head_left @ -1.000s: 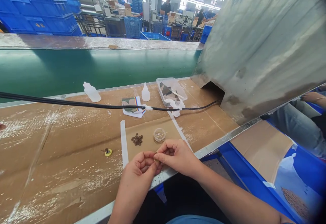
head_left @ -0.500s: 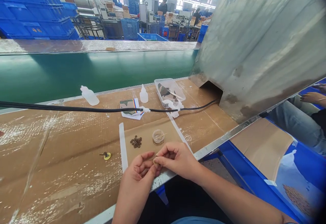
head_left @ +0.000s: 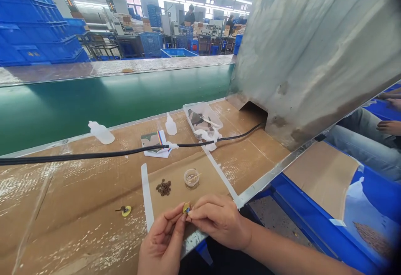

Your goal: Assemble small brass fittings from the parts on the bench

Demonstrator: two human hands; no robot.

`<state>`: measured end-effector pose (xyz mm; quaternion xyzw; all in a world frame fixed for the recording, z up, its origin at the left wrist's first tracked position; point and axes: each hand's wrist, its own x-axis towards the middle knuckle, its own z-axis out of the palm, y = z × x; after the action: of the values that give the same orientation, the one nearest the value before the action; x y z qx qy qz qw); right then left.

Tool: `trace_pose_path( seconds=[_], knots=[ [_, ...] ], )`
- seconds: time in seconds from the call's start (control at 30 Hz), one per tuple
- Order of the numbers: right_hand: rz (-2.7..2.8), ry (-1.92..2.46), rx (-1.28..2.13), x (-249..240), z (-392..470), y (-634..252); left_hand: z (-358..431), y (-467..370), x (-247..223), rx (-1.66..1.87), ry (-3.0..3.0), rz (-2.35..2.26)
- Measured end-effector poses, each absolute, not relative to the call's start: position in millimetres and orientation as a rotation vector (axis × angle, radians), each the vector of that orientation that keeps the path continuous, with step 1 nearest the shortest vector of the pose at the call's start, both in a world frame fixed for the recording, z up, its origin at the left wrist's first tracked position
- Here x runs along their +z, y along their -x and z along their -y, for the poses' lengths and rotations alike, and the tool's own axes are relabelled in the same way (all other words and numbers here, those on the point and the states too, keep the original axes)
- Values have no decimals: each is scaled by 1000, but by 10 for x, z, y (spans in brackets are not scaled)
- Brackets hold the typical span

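Both hands meet at the near edge of the counter [head_left: 78, 208]: my left hand [head_left: 161, 245] and right hand [head_left: 219, 223] are closed to a fingertip pinch on one small yellow disc [head_left: 186, 207], which sits between them just above the taped card sheet [head_left: 181, 183]. I see something bluish at the disc's lower edge, too small to name. Neither hand holds anything else that I can make out.

I judge the main risk to be the drop. The disc hangs right over the counter's metal lip, and a slip of either pinch could send it off the edge into the blue bin [head_left: 313, 220] below, where I would struggle to find it.

Just ahead of my knuckles stand the small clear cup [head_left: 191, 178] and the pile of dark rings [head_left: 163, 187]. A careless forward reach could tip the cup or scatter the rings across the card.

Farther back, the black cable [head_left: 94, 155] runs across the counter near two squeeze bottles [head_left: 100, 132] [head_left: 171, 125] and a clear tray [head_left: 202, 116]. If I snag that cable with a wrist, I think it could sweep the upright bottle over. A second yellow disc [head_left: 125, 211] lies loose to the left, easy to brush away
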<state>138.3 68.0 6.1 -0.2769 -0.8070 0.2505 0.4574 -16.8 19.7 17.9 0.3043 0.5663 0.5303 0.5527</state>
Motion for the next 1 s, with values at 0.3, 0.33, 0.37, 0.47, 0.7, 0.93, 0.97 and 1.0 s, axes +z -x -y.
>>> trace_pose_path(
  seconds=[0.3,0.33,0.37,0.47,0.7,0.93,0.97,1.0],
  knots=[
    [1992,693,561,59,-690,-1363,-208,178,157,1238,-662,-1340],
    [1992,697,569,60,-689,-1364,-210,173,157,1236,-650,-1340],
    [1994,700,581,63,-689,-1366,-212,168,159,1235,-640,-1339],
    [2003,702,610,81,-691,-1377,-215,154,169,1243,-624,-1333],
    [2007,674,589,83,-709,-1384,-211,162,189,1276,-664,-1334],
    [1915,772,550,78,-661,-1282,-208,125,149,1371,-712,-1430],
    [1906,777,540,77,-656,-1269,-206,124,142,1374,-720,-1436],
    [1901,777,525,73,-653,-1261,-203,125,135,1373,-726,-1436]
  ],
)
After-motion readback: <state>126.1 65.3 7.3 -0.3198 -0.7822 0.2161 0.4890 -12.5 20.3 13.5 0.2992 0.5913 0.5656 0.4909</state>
